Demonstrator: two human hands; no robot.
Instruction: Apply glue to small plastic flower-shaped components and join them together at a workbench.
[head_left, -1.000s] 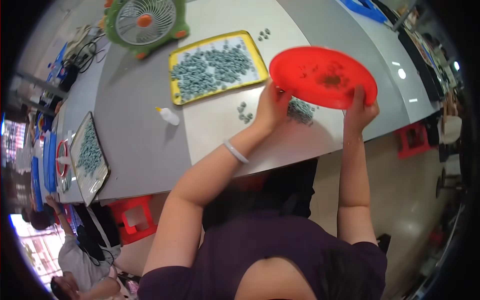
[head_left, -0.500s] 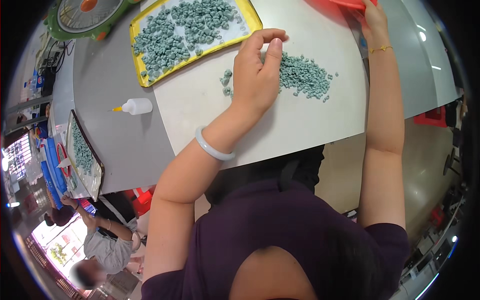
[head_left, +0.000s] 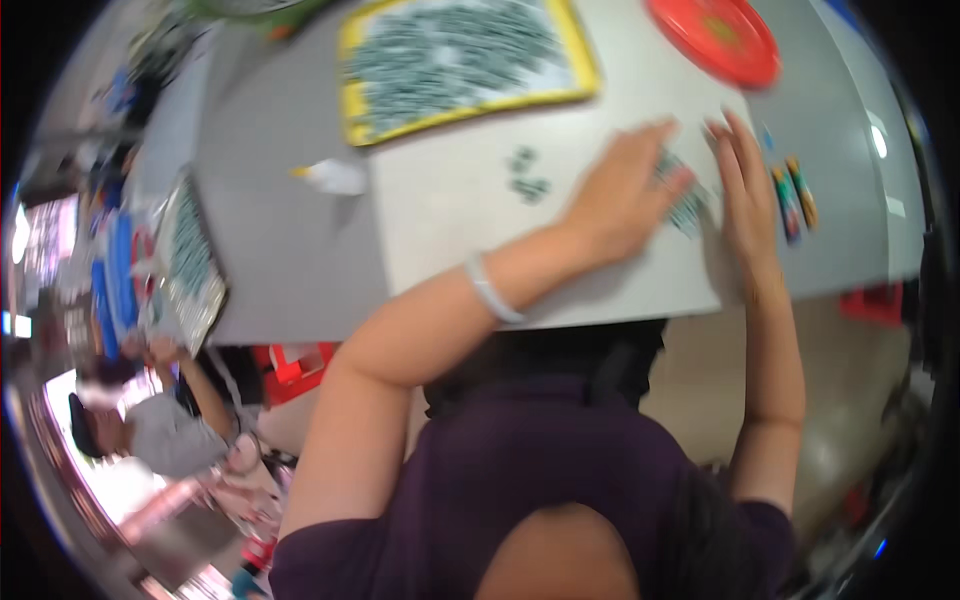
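Note:
A heap of small grey-green pieces [head_left: 684, 207], like little stones, lies on the white sheet between my hands. My left hand [head_left: 618, 195] rests at the heap's left side with its fingers stretched out, covering part of it. On the other side my right hand [head_left: 745, 205] stands on edge, fingers extended and holding nothing. Motion blurs the picture. Several larger pieces [head_left: 528, 178] lie apart, left of my left hand. Beyond my right hand sits a red round dish [head_left: 690, 38]; something yellowish shows at its middle.
A yellow-rimmed tray [head_left: 357, 112] of grey-green pieces is at the far left. Nearby lies a white squeeze bottle [head_left: 338, 178]. Two small coloured tubes [head_left: 786, 205] lie right of my right hand. Another tray [head_left: 190, 250] stands at the left edge, near a seated person [head_left: 180, 425].
My right hand has let go of the red dish and come down beside the heap. My left hand has moved right with the heap, which looks narrower. The view has shifted.

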